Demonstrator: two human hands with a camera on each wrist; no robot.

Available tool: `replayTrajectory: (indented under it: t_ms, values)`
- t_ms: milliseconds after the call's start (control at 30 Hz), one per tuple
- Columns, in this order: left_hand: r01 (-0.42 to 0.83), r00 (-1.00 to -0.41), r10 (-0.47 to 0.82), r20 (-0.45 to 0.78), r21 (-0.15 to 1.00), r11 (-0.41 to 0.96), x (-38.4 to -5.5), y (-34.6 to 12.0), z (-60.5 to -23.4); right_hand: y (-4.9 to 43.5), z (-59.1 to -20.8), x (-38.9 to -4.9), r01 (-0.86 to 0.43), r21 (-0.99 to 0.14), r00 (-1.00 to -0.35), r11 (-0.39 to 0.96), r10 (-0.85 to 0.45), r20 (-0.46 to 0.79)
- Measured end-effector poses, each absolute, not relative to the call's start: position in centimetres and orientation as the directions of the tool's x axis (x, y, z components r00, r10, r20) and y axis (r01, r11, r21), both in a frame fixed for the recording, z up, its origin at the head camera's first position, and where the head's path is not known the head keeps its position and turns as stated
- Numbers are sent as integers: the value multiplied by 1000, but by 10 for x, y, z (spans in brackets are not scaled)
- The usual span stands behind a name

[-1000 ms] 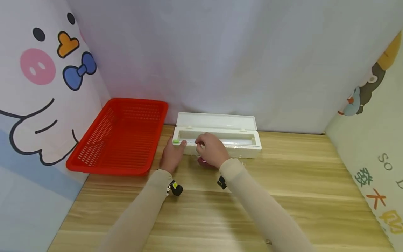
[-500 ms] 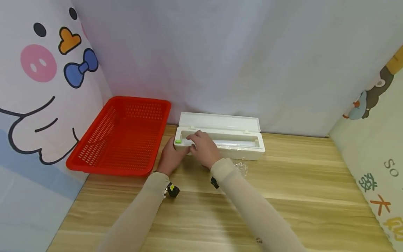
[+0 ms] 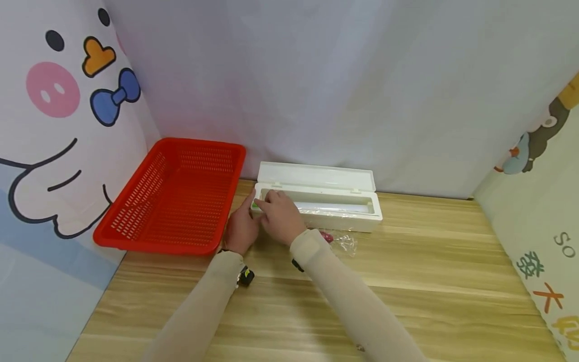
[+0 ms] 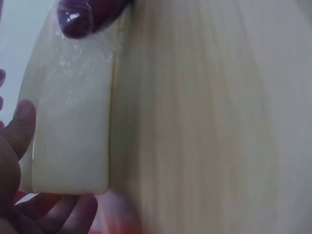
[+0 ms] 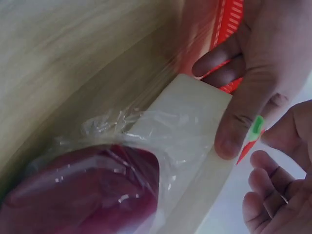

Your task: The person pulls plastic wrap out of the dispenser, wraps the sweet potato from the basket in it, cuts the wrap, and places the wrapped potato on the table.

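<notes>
A white cling film dispenser (image 3: pixel 344 222) lies along the back of the table, its lid (image 3: pixel 316 175) raised and a white roll (image 3: pixel 336 206) inside. My left hand (image 3: pixel 242 230) grips its left end, thumb over the top edge and fingers around the end face. My right hand (image 3: pixel 281 219) is at that same end; a fingertip lies at the green slide cutter (image 5: pixel 257 126), and the other fingers are loosely bent. Whether it touches the cutter is unclear. A glossy dark red-purple rounded thing (image 5: pixel 83 190) under clear film (image 3: pixel 347 243) sits before the dispenser, partly hidden by my right arm.
A red perforated plastic basket (image 3: pixel 235 166) stands left of the dispenser, close to my left hand. Behind the dispenser hangs a pale curtain (image 3: pixel 316 90). Wood-grain table surface (image 3: pixel 434 261) extends to the right and in front.
My right hand has moved left along the dispenser's front edge to its left end. The left hand stays on that end. The red-purple thing and crumpled film show more beside my right sleeve.
</notes>
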State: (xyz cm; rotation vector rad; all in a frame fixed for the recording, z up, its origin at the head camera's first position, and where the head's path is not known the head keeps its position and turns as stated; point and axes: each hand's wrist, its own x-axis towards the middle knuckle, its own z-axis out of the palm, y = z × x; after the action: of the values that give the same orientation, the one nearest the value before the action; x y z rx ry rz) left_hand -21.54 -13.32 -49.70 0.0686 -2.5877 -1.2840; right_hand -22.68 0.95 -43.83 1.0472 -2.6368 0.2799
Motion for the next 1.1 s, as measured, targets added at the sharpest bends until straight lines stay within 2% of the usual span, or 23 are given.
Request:
replayTrajectory:
  t_ms: [100, 333, 533, 767, 967, 1100]
  values:
    - [96, -960, -148, 239, 774, 625, -216, -134, -494, 6, -443, -228, -687, -20, -682, 727, -635, 362]
    - [103, -964, -126, 234, 766, 635, -218, -134, -491, 5, -448, -223, -637, 21, -720, 771, -604, 341]
    - [124, -961, -115, 253, 760, 638, -218, -136, -489, 2, -450, -222, -645, 42, -703, 763, -614, 358]
    - [185, -945, -72, 320, 701, 689, -218, -137, -490, -1, -452, -220, -639, 77, -698, 766, -618, 362]
    - [261, -906, -35, 421, 623, 737, -217, -138, -492, -4, -455, -218, -658, 97, -657, 746, -632, 411]
    - [279, -897, -13, 442, 588, 760, -217, -139, -493, -6, -455, -216, -641, 106, -671, 760, -622, 404]
